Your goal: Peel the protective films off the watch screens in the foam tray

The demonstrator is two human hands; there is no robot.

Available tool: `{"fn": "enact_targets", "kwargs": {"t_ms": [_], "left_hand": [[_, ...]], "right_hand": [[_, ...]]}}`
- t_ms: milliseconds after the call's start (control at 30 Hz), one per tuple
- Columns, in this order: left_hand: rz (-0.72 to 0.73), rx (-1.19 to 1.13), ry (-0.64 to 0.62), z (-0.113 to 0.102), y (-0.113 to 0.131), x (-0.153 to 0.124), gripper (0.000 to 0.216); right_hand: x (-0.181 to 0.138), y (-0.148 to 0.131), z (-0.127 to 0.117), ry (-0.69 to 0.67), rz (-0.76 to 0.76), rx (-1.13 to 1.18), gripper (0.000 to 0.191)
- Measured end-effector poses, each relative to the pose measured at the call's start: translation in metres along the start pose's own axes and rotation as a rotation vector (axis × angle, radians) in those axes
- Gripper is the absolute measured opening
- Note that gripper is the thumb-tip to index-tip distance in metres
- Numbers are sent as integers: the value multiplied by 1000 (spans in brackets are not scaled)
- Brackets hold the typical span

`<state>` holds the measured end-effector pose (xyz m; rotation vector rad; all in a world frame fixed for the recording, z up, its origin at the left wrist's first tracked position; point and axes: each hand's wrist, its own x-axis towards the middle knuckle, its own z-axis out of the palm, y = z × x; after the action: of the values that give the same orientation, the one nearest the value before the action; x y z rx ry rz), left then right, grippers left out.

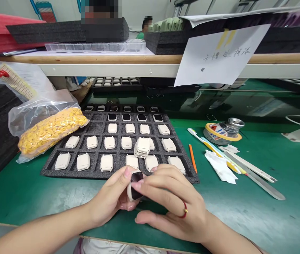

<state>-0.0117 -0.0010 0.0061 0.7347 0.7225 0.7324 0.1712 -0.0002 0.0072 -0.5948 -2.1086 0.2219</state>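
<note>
Two bare hands meet over the near edge of the counter (268, 225), just in front of the black foam tray (86, 174). Between them is a pale watch (135, 193), its dark screen facing up, also just before the tray's front edge. The left hand (118, 190) pinches the watch, thumb on its upper side and fingers beneath. The right hand (175, 197) is loosely spread, its index fingertip laid on the screen and its thumb standing apart; a red band (184, 210) circles that index finger.

In the tray, pale watch cases (106, 163) lie back up in the front three rows, with a small stack of cases (142, 146) towards the front right. Behind them, in the tray's rear rows, dark-screened pieces (126, 117) lie face up.

Left of the tray is a clear bag of yellow rings (53, 130). Right of it are an orange stick (193, 158), a toothbrush (210, 149), a crumpled tissue (221, 168) and a long metal blade (267, 187); a roll of tape (212, 134) and a metal-topped container (236, 122) stand farther back.
</note>
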Motion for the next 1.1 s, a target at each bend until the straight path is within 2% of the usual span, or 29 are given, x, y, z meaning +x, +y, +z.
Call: {"fn": "enact_targets", "kwargs": {"t_ms": [67, 167, 233, 300, 467, 733, 867, 933, 1033, 1100], "left_hand": [[16, 70, -1, -1, -5, 0, 52], [26, 136, 7, -1, -9, 1, 55], [10, 107, 42, 1, -7, 2, 59], [-17, 47, 66, 2, -3, 3, 63], [-47, -51, 73, 5, 4, 2, 59], [-20, -46, 71, 5, 3, 3, 55], [-24, -38, 70, 2, 0, 5, 54], [-9, 3, 56, 1, -2, 5, 55], [71, 118, -3, 2, -3, 5, 52], [102, 195, -41, 1, -4, 4, 50]], "right_hand": [[0, -3, 5, -26, 114, 53, 59], [0, -6, 8, -59, 257, 168, 52], [1, -6, 8, -24, 302, 247, 46], [2, -4, 7, 10, 330, 281, 51], [2, 2, 7, 27, 277, 235, 54], [3, 4, 7, -41, 205, 193, 50], [5, 5, 6, -17, 199, 182, 50], [7, 10, 3, 40, 269, 149, 47], [14, 25, -4, 182, 464, 55, 37], [20, 37, -8, 219, 563, -19, 35]]}}
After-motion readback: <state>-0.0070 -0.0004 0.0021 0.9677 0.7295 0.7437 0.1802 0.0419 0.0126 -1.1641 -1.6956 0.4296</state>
